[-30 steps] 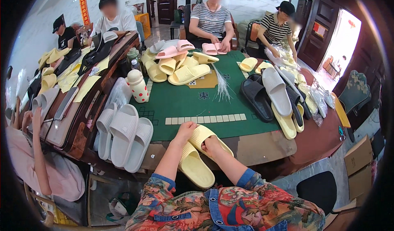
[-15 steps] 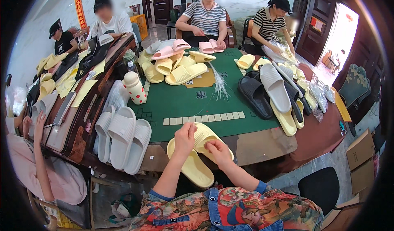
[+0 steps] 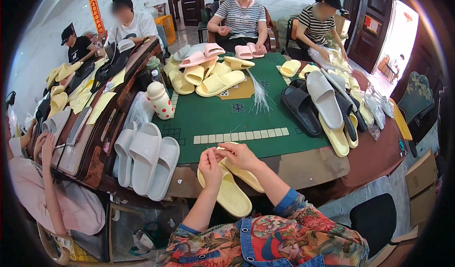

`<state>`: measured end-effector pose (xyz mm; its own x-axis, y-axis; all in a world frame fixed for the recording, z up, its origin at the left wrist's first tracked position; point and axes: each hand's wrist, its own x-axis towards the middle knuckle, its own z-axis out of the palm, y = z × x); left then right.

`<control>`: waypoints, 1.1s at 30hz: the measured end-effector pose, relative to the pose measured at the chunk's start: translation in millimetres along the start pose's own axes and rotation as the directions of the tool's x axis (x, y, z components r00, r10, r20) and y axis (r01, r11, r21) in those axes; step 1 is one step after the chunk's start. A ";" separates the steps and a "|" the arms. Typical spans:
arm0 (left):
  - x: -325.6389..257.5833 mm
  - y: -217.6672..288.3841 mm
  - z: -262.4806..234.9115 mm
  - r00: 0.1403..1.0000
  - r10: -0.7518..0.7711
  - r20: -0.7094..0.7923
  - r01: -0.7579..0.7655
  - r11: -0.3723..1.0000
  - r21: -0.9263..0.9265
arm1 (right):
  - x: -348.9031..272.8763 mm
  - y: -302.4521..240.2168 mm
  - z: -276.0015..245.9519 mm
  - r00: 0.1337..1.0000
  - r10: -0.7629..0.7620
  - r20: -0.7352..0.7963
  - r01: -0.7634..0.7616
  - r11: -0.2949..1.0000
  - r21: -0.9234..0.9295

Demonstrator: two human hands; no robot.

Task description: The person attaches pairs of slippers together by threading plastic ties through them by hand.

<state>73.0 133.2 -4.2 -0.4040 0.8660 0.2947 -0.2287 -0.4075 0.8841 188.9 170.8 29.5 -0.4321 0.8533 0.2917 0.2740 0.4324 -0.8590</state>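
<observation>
Green cloth (image 3: pixel 204 117) covers much of the table (image 3: pixel 313 170), with a pair of yellow slippers (image 3: pixel 234 197) at its near edge, partly past it. Over them, the left hand (image 3: pixel 210 168) and right hand (image 3: pixel 241 157) meet, fingers curled, tips close together; whether they grip anything cannot be told. Gray slippers (image 3: pixel 144 155) sit to the left, near a spotted bottle (image 3: pixel 158 97).

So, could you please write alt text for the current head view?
A person's left hand and right hand are close together over two pale yellow slide sandals at a green-topped table. Grey slides sit at left, with piled slides and people beyond.
</observation>
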 end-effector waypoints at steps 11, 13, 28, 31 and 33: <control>7.8 -13.8 -8.6 0.997 0.042 0.069 -0.055 0.978 0.201 | -8.4 31.4 14.9 0.955 0.078 -0.285 -0.078 0.997 0.012; 10.0 -10.4 -3.1 0.999 -0.027 -0.035 0.030 0.996 0.080 | -3.3 32.1 10.0 0.911 0.215 -0.351 -0.150 0.967 0.205; 4.8 -11.3 -6.0 0.990 -0.054 0.130 -0.012 0.889 0.459 | -7.9 27.3 11.2 0.934 0.298 -0.200 -0.199 0.894 0.402; 4.5 -11.1 -3.9 0.990 -0.057 0.127 -0.007 0.891 0.455 | -8.0 30.4 12.5 0.931 0.290 -0.222 -0.189 0.903 0.385; 5.0 -11.2 -2.5 0.991 -0.041 0.130 -0.021 0.896 0.444 | -7.2 32.8 12.6 0.935 0.274 -0.226 -0.171 0.906 0.388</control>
<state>71.4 141.4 -13.5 -0.2753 0.9125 0.3026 0.1971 -0.2545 0.9468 190.2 175.1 -6.0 -0.1353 0.9819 0.1327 -0.0111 0.1324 -0.9911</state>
